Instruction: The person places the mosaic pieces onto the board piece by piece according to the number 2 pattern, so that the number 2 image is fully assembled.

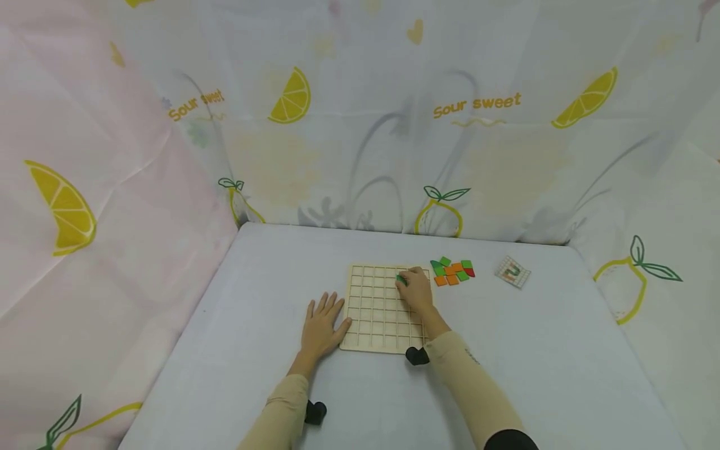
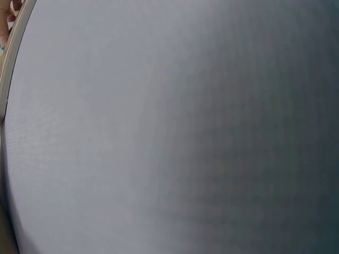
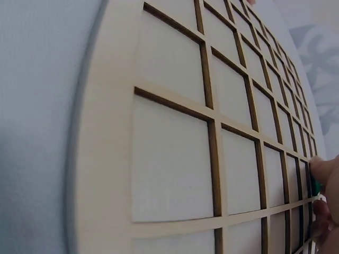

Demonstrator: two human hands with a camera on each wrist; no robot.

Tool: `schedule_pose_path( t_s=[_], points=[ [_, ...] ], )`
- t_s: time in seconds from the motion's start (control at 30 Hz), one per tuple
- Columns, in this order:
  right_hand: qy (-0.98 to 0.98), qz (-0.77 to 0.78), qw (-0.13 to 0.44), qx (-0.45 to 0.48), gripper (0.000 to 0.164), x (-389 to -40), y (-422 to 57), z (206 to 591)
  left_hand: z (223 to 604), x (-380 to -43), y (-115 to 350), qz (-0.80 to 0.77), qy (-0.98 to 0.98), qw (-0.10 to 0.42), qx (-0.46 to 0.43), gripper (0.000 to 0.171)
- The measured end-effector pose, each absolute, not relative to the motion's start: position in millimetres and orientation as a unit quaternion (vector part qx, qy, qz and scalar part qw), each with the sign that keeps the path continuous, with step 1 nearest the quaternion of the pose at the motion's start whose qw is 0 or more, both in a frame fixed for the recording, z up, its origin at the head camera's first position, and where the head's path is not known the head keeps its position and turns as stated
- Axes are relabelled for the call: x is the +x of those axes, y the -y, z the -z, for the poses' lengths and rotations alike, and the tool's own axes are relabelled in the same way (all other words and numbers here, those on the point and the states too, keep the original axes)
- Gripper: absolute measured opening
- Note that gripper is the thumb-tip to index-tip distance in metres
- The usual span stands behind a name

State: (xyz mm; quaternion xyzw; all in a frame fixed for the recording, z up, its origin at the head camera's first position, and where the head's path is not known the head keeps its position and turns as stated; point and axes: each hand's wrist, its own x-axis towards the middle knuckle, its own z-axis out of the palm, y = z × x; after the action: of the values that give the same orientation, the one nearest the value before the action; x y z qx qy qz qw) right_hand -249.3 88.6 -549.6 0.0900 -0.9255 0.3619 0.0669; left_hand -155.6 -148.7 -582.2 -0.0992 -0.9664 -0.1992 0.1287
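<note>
A wooden grid board (image 1: 371, 307) with rows of square recesses lies flat on the white table. My left hand (image 1: 322, 330) rests on the table beside the board, fingers spread, its thumb at the board's left edge. Over the upper right part of the grid, my right hand (image 1: 417, 291) pinches a small green tile (image 1: 402, 279) between thumb and fingers. In the right wrist view, the green tile (image 3: 316, 186) shows only as a sliver between the fingertips, right at the far cells. The left wrist view catches mostly table, with the board's edge (image 2: 13, 58) at upper left.
Right of the board lies a loose cluster of orange, green and red tiles (image 1: 452, 271). Farther right is a small pattern card (image 1: 513, 272) with a printed grid. Lemon-printed fabric walls (image 1: 349, 156) enclose the table (image 1: 270, 275) at the back and sides.
</note>
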Motion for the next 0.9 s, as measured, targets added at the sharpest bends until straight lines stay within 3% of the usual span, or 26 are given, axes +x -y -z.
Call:
schedule_pose_path(
  t_s=[0.4, 0.67, 0.9],
  points=[
    [0.944, -0.308, 0.039, 0.114, 0.023, -248, -91, 547, 584, -156, 148, 0.200, 0.968, 0.119, -0.095, 0.056],
    [0.911, -0.399, 0.037, 0.095, 0.022, -249, -101, 542, 584, -158, 148, 0.199, 0.969, 0.111, -0.096, 0.056],
    [0.903, -0.419, 0.083, 0.033, 0.027, -252, -137, 544, 581, -157, 148, 0.197, 0.970, 0.111, -0.094, 0.056]
  ],
)
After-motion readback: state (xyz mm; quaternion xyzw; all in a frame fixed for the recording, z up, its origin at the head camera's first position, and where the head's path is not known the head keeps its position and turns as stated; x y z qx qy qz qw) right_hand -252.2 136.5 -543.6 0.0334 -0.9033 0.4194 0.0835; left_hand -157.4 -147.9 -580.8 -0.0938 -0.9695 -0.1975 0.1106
